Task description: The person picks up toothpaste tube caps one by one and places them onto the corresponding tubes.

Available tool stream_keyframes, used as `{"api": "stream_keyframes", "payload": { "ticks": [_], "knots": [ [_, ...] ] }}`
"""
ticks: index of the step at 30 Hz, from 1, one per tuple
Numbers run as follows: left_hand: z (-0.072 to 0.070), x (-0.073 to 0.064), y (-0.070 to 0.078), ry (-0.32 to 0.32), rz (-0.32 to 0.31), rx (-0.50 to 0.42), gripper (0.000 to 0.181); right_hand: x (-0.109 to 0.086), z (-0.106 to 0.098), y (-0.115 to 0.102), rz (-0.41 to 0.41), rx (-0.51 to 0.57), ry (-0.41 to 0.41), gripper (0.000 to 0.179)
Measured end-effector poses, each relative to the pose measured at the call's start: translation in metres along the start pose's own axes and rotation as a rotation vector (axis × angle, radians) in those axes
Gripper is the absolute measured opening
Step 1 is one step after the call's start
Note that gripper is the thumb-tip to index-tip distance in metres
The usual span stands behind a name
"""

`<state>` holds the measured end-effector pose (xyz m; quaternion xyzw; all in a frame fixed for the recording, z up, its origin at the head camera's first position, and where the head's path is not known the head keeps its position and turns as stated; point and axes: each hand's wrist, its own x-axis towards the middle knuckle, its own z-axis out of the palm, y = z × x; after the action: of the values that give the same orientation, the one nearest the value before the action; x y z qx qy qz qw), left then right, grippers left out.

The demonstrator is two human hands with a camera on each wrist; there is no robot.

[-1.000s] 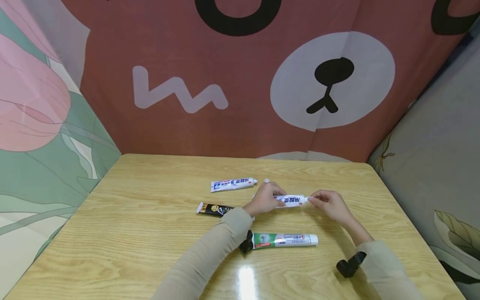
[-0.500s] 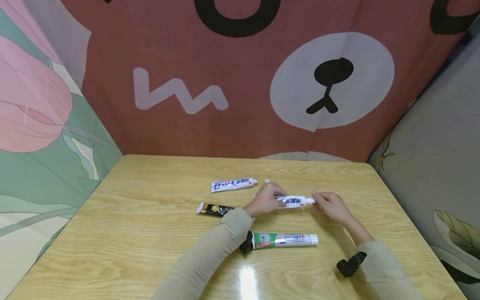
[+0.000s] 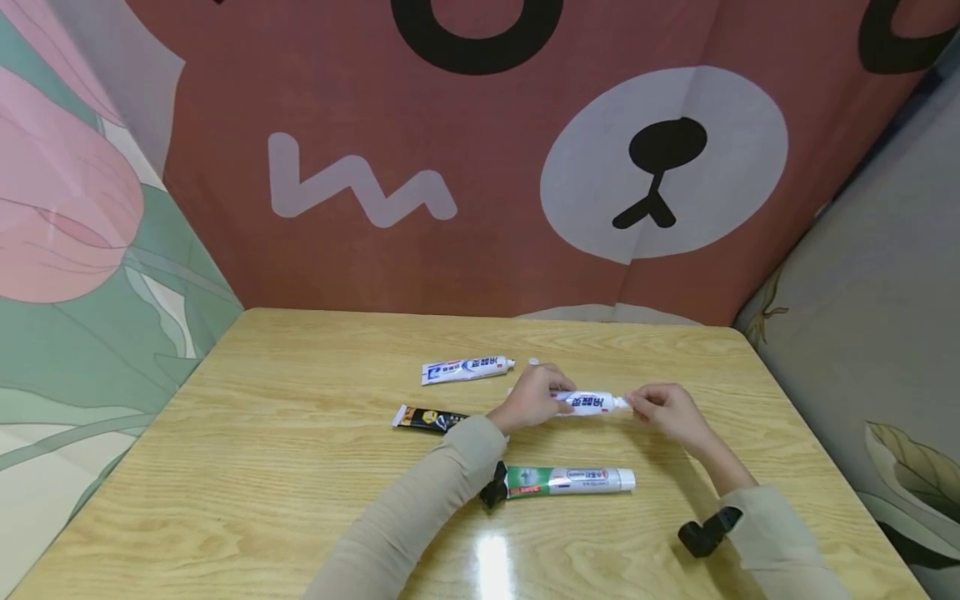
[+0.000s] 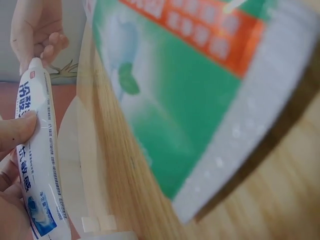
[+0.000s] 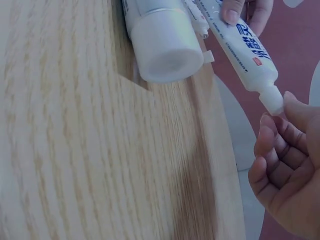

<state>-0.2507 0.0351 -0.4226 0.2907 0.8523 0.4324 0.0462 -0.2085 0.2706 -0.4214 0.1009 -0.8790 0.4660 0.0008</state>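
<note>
My left hand [image 3: 534, 398] holds a white toothpaste tube [image 3: 590, 403] with blue lettering, raised and pointing to the right. In the left wrist view, its thumb presses the printed face of the tube. The thumb and forefinger of my right hand [image 3: 670, 414] pinch the white cap [image 5: 271, 100] at the tube's end. A narrow neck shows between cap and tube body in the right wrist view; how firmly the cap sits cannot be told. A green and white toothpaste tube [image 3: 570, 480] lies nearer me, with its white cap on.
Behind the left hand lies another white-and-blue toothpaste tube [image 3: 467, 369], its nozzle bare. A small white cap [image 3: 533, 362] sits beside it. A black tube [image 3: 427, 418] is partly hidden by the left wrist. All rest on a wooden table [image 3: 247, 467], with printed cloth [image 3: 480, 267] behind.
My right fingers have moved slightly right and loosened, then closed on the cap's end again. The held tube has shifted a little to the right. The other tubes have not moved.
</note>
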Motion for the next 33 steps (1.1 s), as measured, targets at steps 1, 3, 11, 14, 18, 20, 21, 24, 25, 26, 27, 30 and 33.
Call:
{"api": "stream_keyframes", "payload": {
  "ticks": [1, 3, 11, 14, 18, 20, 21, 24, 25, 26, 27, 30, 33],
  "knots": [
    [0.0000, 0.0002, 0.0002, -0.001, 0.003, -0.001, 0.025, 0.0001, 0.0002, -0.0002, 0.002, -0.008, 0.000, 0.033],
    [0.0000, 0.0008, 0.0004, -0.001, 0.012, 0.001, 0.025, 0.0005, 0.0007, -0.0008, 0.013, -0.020, -0.007, 0.040],
    [-0.0018, 0.0012, 0.0013, 0.003, -0.002, -0.019, 0.026, 0.0004, -0.0024, -0.0021, 0.011, -0.012, -0.017, 0.039],
    [-0.0029, 0.0009, 0.0014, 0.011, -0.005, -0.013, 0.025, -0.0005, -0.0039, -0.0027, 0.002, 0.053, -0.028, 0.031],
    [-0.0033, 0.0010, -0.0001, 0.021, 0.000, -0.002, 0.026, -0.0006, -0.0039, -0.0043, 0.012, 0.106, -0.033, 0.029],
    [-0.0034, 0.0011, -0.0011, 0.024, 0.002, 0.001, 0.026, -0.0003, -0.0031, -0.0046, 0.015, 0.098, -0.027, 0.026],
    [-0.0033, 0.0011, -0.0015, 0.025, 0.002, 0.003, 0.026, 0.0000, -0.0025, -0.0049, 0.016, 0.083, -0.020, 0.024],
    [-0.0033, 0.0007, -0.0023, 0.024, -0.002, 0.001, 0.025, 0.0012, -0.0003, -0.0050, 0.013, 0.039, 0.001, 0.023],
    [-0.0034, 0.0006, -0.0023, 0.024, -0.003, 0.001, 0.025, 0.0018, 0.0006, -0.0049, 0.009, 0.027, 0.006, 0.024],
    [-0.0035, 0.0005, -0.0021, 0.025, -0.004, -0.003, 0.025, 0.0023, 0.0013, -0.0050, 0.003, 0.011, 0.007, 0.026],
    [-0.0036, 0.0004, -0.0022, 0.025, -0.004, -0.004, 0.025, 0.0028, 0.0021, -0.0052, 0.001, -0.001, 0.009, 0.028],
    [-0.0040, 0.0005, -0.0020, 0.027, -0.005, -0.013, 0.025, 0.0036, 0.0040, -0.0060, -0.003, -0.025, 0.007, 0.037],
    [-0.0046, 0.0006, -0.0020, 0.025, -0.007, -0.016, 0.026, 0.0037, 0.0049, -0.0071, 0.010, -0.041, 0.000, 0.043]
  ]
}}
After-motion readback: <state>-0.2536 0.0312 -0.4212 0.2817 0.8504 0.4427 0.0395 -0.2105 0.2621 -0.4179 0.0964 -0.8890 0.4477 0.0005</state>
